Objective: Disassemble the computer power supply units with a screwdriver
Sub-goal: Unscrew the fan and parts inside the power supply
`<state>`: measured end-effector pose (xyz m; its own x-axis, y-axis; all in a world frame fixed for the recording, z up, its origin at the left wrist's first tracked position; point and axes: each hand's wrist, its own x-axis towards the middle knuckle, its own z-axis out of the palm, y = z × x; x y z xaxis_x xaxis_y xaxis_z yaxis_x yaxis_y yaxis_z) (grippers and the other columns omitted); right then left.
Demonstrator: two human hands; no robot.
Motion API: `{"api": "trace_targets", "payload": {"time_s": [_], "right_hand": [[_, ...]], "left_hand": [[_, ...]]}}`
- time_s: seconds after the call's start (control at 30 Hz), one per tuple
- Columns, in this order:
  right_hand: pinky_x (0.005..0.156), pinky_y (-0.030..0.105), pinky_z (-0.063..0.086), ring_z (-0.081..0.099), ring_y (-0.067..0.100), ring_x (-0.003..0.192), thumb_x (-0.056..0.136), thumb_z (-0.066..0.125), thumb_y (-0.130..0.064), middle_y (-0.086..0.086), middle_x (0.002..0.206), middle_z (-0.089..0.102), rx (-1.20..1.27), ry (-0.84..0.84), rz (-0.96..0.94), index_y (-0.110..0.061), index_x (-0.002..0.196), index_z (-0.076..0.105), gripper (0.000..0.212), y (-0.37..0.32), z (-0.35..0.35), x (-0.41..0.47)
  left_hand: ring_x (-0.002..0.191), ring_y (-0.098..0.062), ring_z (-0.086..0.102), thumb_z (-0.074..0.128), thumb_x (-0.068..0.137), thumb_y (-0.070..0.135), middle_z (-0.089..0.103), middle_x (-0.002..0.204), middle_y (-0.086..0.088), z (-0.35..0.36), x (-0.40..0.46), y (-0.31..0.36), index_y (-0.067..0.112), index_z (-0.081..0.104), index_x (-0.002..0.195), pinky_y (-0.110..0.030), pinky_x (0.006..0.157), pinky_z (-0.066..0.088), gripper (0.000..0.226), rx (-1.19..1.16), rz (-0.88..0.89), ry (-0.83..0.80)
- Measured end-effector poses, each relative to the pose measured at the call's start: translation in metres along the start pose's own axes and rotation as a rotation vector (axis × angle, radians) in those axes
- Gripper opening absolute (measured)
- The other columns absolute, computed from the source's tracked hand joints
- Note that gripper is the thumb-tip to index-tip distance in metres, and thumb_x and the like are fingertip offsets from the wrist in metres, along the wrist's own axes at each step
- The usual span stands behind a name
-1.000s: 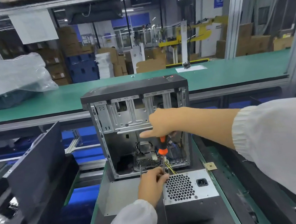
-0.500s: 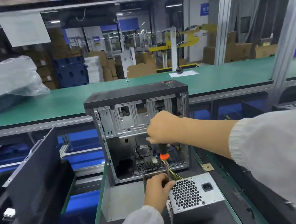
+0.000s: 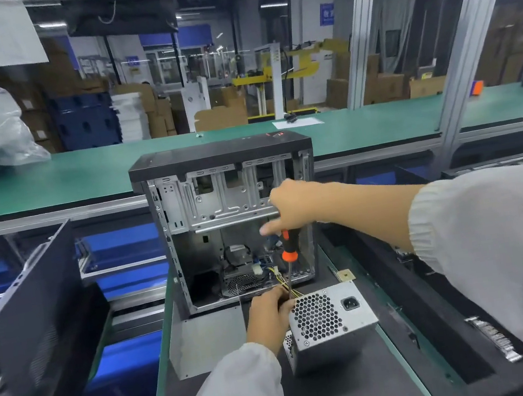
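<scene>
A silver power supply unit (image 3: 331, 319) with a honeycomb grille and a socket stands on the dark work mat in front of an open computer case (image 3: 230, 223). My left hand (image 3: 267, 314) grips the unit's upper left edge, next to its yellow wires. My right hand (image 3: 292, 206) holds an orange and black screwdriver (image 3: 287, 248) by the handle. The tool points straight down, with its shaft reaching to the unit's top left corner beside my left fingers. The tip itself is hidden there.
A loose grey side panel (image 3: 206, 340) lies flat left of the unit. A black case panel (image 3: 29, 310) leans at the left. A green conveyor bench (image 3: 80, 177) runs behind the case. Black foam trays (image 3: 441, 323) line the right side. A small brass-coloured piece (image 3: 346, 275) lies by the case.
The power supply unit has tilted and turned a little under my left hand. My right hand keeps the screwdriver upright over the same corner. The camera has moved closer and lower.
</scene>
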<state>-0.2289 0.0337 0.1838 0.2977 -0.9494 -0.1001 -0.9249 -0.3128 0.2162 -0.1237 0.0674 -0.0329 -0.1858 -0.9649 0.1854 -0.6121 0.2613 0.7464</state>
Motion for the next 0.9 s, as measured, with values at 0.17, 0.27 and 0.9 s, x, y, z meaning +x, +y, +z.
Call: {"api": "trace_targets", "payload": {"time_s": [0.17, 0.27, 0.9], "right_hand": [[0.052, 0.028, 0.042, 0.056, 0.019, 0.052, 0.093, 0.033, -0.066, 0.005, 0.061, 0.056, 0.097, -0.013, 0.312, -0.011, 0.069, 0.047, 0.062, -0.007, 0.011, 0.010], [0.050, 0.027, 0.034, 0.047, 0.018, 0.058, 0.092, 0.043, -0.057, 0.003, 0.069, 0.049, 0.040, 0.137, 0.283, -0.014, 0.068, 0.043, 0.050, -0.012, 0.016, 0.014], [0.056, 0.028, 0.034, 0.048, 0.022, 0.065, 0.093, 0.053, -0.040, -0.003, 0.061, 0.044, -0.193, 0.148, -0.329, -0.016, 0.075, 0.048, 0.030, -0.003, 0.019, 0.037]], "left_hand": [[0.085, -0.011, 0.064, 0.062, 0.095, 0.019, 0.071, 0.092, 0.002, 0.002, -0.002, -0.001, 0.013, 0.070, 0.099, -0.022, 0.082, 0.050, 0.011, -0.005, -0.020, 0.006], [0.085, -0.011, 0.065, 0.063, 0.094, 0.019, 0.072, 0.091, 0.001, 0.000, -0.001, -0.002, 0.013, 0.071, 0.099, -0.021, 0.081, 0.050, 0.012, -0.023, -0.021, -0.014], [0.100, -0.011, 0.062, 0.065, 0.089, 0.011, 0.069, 0.109, -0.001, -0.016, 0.014, -0.024, 0.010, 0.066, 0.114, -0.021, 0.094, 0.046, 0.025, -0.136, -0.030, -0.222]]}}
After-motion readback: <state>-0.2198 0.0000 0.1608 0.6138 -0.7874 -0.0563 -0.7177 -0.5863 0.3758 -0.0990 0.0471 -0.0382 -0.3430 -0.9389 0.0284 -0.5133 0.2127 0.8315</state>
